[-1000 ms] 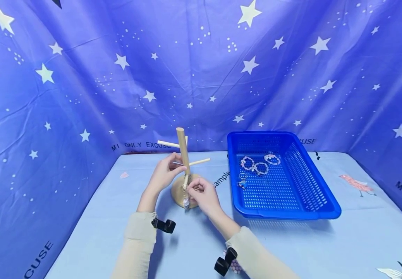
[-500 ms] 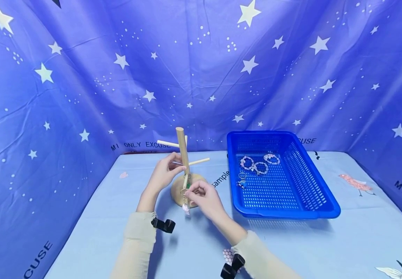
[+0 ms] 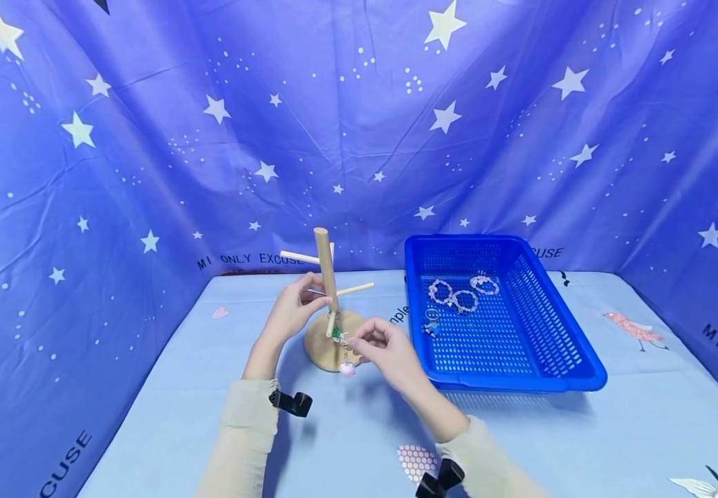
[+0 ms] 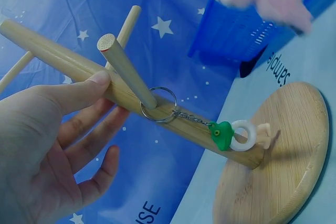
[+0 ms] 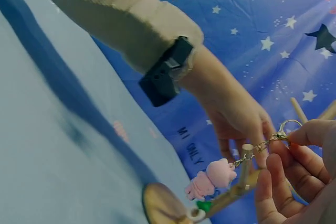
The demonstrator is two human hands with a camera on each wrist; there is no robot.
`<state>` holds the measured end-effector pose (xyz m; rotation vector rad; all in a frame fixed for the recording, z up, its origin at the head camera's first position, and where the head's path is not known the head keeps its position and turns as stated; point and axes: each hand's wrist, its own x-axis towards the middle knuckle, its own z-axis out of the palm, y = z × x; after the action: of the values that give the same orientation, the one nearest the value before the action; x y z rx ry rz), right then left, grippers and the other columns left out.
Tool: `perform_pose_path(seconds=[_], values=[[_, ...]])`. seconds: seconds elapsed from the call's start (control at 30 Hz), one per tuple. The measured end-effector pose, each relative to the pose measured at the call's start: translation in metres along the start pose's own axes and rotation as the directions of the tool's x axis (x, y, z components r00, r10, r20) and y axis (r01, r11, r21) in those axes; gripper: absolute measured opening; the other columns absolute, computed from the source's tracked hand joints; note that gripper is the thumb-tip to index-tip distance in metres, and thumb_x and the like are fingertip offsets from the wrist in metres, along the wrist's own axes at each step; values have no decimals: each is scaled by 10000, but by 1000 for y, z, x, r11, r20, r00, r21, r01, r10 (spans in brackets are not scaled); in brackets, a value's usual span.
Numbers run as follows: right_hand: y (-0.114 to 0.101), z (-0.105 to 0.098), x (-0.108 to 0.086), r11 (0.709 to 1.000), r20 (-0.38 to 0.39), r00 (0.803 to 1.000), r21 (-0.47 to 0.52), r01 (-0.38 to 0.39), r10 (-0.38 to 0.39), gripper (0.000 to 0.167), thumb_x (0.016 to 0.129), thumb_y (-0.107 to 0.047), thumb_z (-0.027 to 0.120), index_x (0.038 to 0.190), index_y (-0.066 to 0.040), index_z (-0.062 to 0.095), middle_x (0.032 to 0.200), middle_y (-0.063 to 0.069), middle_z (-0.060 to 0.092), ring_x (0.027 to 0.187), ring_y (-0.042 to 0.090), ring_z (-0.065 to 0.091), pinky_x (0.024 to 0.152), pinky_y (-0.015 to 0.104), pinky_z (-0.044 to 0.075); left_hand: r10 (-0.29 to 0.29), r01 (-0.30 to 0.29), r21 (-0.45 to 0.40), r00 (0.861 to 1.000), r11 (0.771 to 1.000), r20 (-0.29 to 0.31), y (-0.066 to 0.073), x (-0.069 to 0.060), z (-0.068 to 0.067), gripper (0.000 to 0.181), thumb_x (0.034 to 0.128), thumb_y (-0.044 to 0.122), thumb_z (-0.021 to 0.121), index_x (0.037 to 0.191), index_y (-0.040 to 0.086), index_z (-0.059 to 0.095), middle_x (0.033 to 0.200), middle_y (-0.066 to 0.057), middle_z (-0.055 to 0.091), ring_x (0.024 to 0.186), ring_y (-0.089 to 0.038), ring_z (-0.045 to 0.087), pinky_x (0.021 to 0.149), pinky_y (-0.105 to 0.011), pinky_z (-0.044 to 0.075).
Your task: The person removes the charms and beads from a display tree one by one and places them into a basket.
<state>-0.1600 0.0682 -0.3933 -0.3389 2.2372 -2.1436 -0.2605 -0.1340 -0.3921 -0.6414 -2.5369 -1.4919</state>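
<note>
A wooden stand (image 3: 326,270) with a round base and several pegs stands upright on the table. My left hand (image 3: 293,311) grips its post between thumb and fingers. From a lower peg (image 4: 126,69), in the left wrist view, hangs a keychain with a green and white charm (image 4: 221,136); its ring lies around the peg. My right hand (image 3: 390,353) pinches another keychain near its gold ring (image 5: 290,125). Its pink figure charm (image 5: 210,178) dangles on a chain, apart from the peg in the head view.
To the right sits a blue plastic basket (image 3: 511,384). Inside it are three beaded bracelets (image 3: 466,301) and a keychain with a blue charm (image 3: 431,326). A starry blue curtain (image 3: 359,138) surrounds the light blue table (image 3: 209,429).
My right hand has moved right, away from the lower peg's tip, carrying the pink keychain. The green charm has come into fuller view. My left hand stays on the post.
</note>
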Motion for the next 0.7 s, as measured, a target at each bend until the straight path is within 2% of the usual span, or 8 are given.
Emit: perform_pose_path(seconds=[0.23, 0.4, 0.7], values=[[-11, -23, -2, 999, -57, 998, -53, 14, -17, 166, 895, -29, 678, 986, 97, 619, 950, 224, 727, 748, 104, 675, 716, 256, 608, -11, 11, -1, 1000, 1000, -3, 0, 0, 0, 199, 920, 97, 698, 1070, 19, 594, 1118, -204, 694, 1041, -382, 712, 978, -476, 562], [-17, -41, -1, 998, -99, 995, -64, 22, -28, 177, 902, -31, 674, 995, 105, 611, 942, 197, 730, 756, 84, 674, 725, 253, 607, -31, 31, -2, 1000, 1000, 0, 0, 0, 0, 186, 927, 102, 692, 1072, 32, 599, 1120, -190, 693, 1051, -371, 711, 984, -469, 560], [-27, -72, 2, 995, -170, 985, -99, -3, -14, 183, 936, -106, 676, 1007, 52, 618, 825, -94, 712, 798, 104, 677, 742, 245, 602, -25, 25, 5, 1000, 1000, 5, -3, 2, 0, 180, 932, 108, 687, 1075, 39, 603, 1120, -184, 694, 1051, -368, 711, 989, -478, 555]])
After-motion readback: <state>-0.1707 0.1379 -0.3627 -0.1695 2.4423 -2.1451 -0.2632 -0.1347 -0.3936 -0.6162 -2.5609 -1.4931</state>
